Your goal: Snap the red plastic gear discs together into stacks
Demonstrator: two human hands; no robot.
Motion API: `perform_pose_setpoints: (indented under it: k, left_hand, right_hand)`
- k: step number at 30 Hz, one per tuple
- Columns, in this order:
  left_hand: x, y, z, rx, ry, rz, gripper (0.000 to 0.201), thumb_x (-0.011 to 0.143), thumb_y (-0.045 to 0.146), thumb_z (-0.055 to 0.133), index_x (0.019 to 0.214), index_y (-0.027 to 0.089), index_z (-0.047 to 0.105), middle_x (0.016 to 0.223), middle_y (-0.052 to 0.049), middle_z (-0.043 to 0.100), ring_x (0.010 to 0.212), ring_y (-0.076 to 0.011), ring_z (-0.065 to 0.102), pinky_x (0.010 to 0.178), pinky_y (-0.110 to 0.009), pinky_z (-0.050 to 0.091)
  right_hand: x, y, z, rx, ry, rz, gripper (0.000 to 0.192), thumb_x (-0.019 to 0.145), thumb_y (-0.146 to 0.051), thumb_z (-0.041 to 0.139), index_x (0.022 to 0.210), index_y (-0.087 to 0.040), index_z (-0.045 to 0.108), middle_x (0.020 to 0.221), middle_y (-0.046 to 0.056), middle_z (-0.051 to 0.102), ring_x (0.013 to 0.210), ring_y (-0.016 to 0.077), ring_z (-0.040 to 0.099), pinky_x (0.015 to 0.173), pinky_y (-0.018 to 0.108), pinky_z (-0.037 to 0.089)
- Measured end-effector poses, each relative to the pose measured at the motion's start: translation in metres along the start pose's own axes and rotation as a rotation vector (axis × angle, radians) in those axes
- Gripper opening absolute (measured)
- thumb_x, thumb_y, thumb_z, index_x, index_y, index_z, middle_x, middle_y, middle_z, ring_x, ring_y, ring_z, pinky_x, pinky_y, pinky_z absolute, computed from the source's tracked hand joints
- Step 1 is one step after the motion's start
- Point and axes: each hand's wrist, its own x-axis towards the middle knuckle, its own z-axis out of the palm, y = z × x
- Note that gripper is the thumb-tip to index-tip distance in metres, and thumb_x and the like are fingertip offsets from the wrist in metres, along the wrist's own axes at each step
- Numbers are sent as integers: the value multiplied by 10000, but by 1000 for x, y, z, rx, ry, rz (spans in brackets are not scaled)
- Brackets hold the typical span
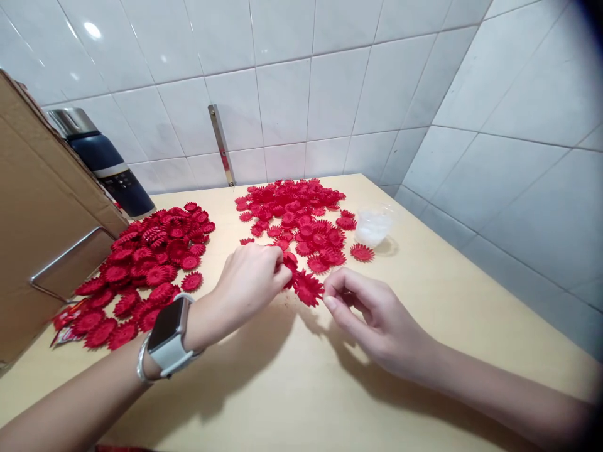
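Red flower piece (309,289) is in front of you, just right of your left hand (254,275), near the far red pile (296,201). Your right hand (377,320) pinches its edge narrowly between thumb and finger. Your left hand is curled; what it holds, one cannot tell.

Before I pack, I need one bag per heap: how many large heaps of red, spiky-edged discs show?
2: the left heap, beside the brown cardboard box, and the central heap, left of the clear, rounded cup. More may be hidden behind the box.
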Motion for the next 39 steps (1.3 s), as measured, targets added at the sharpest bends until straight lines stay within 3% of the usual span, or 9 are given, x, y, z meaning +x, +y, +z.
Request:
perform_pose_setpoints:
  k: [5,10,14,18,22,26,29,32,39]
  left_hand:
    - [-10,0,-7,-173,4,-60,190,728,205,461,549,160,505,519,21,522,498,-103,445,475,-225,260]
    - [-21,10,-10,-178,10,-64,155,727,197,480,584,161,526,542,22,540,505,-102,458,488,-220,286]
    - [-30,19,-4,-97,40,31,155,763,209,467,621,168,513,591,4,563,533,-115,477,496,-226,293]
    - [-37,25,-1,-136,11,75,143,779,235,487,658,167,522,632,-7,586,564,-126,503,502,-228,316]
    - [-38,29,-4,-376,-108,-11,130,774,218,505,670,161,556,649,5,601,565,-112,511,506,-218,347]
    - [-34,27,-5,-724,-224,-100,146,796,205,479,699,156,576,685,11,607,624,-105,540,542,-190,394]
    - [-32,23,-4,-866,-246,-150,137,810,233,473,729,162,558,730,14,594,658,-107,545,554,-184,414]
    - [-33,19,-7,-784,-220,-133,125,808,206,467,720,170,548,730,16,594,688,-116,543,578,-193,409]
    - [-36,12,1,-128,-63,-1,177,829,187,410,688,165,514,687,-24,592,621,-151,528,556,-249,361]
  right_hand:
    - [6,0,-11,141,77,207,165,855,-308,443,734,-195,439,665,-26,418,566,107,411,525,244,359]
    - [8,-5,-12,271,-122,379,312,805,-485,489,816,-174,507,673,-13,459,559,115,434,461,232,353]
    - [6,-14,-2,174,-171,319,327,805,-471,514,694,-164,503,622,-16,461,575,114,425,490,229,324]
    - [4,-17,2,255,-197,291,295,832,-431,499,698,-167,486,642,-23,435,577,104,417,504,222,331]
    - [5,-12,-1,302,-245,357,288,833,-434,492,714,-173,469,639,-31,416,524,92,422,429,201,323]
    - [7,-9,-4,297,-294,295,292,866,-383,446,667,-171,460,601,-36,405,530,92,397,454,207,313]
    - [7,-11,-6,157,-284,236,294,889,-308,389,632,-174,433,603,-31,401,541,96,365,483,226,283]
    - [6,-13,-9,-108,-260,199,307,882,-223,350,577,-185,353,559,-36,370,511,98,328,482,244,247]
    - [10,-8,-12,-551,-377,10,289,862,-185,352,580,-179,411,586,22,507,524,126,421,539,271,303]
